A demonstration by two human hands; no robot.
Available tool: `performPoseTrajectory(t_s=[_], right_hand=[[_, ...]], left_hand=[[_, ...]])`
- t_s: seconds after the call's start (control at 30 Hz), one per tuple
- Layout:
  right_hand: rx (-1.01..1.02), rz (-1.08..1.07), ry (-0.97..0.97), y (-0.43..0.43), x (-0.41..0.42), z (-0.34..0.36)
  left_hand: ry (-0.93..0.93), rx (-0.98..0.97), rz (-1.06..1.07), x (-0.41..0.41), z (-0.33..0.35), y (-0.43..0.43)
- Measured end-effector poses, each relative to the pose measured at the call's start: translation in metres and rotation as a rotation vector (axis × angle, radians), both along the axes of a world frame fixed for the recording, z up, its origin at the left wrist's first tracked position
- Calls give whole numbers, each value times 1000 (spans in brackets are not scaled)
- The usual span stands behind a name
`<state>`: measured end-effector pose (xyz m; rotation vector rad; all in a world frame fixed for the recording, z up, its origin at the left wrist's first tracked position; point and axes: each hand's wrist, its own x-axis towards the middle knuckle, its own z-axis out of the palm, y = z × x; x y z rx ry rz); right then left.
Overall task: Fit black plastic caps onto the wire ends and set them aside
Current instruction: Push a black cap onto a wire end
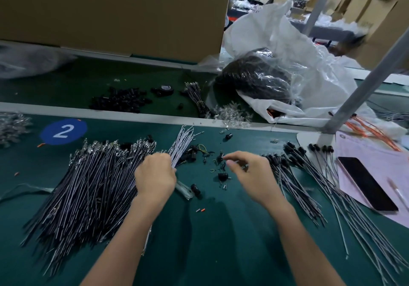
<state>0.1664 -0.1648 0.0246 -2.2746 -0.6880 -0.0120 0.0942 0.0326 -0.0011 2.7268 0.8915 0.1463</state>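
Writing: a white "2" on a blue round sticker (pixel 63 131) stuck to the green desk (pixel 221 230), far left; no other text can be read.
Black caps: small black plastic cylinders; a few loose black caps (pixel 222 176) lie on the desk between the hands, and a larger heap of caps (pixel 120 101) sits beyond the grey strip on the far belt.
Uncapped wires: a big fan of thin dark wires (pixel 88 186) with bright metal tips, spread on the desk to the left.
Capped wires (pixel 309 175): long dark wires with a black cap on the far end, laid in a loose row on the right side of the desk.
Left hand (pixel 156 175): clenched round a small bundle of pale wires (pixel 180 145) that stands out tilted away from it.
Right hand (pixel 250 175): hovers palm down over the loose caps, fingers half curled; whether the fingertips pinch anything cannot be told.
Far right: a dark phone (pixel 366 182) lies on a pink sheet (pixel 354 148).
Behind: a clear plastic bag (pixel 254 80) of dark parts, and a cardboard box (pixel 110 9).
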Motion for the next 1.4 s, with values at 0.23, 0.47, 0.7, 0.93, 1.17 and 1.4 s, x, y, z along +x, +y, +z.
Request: performPoseTrajectory(t_s=[0.23,0.47,0.7,0.93,1.17,1.4], right_hand=[[103,4,51,7,-11,1],[282,-21,316,30,-17,-1],[662,-16,468,38,-31,26],[1092,-204,415,-47,-30,76],[1129,-259,229,-103,-26,93],[1035,-270,172,-104,-35,88]], left_hand=[[34,-52,-7,-4,10,12],[-449,-268,-109,-24,28,-7],[-630,-733,-307,-46,30,-58],[-346,44,128,-57,6,12],[-148,-8,129,-53,8,36],[56,45,162,-43,7,31]])
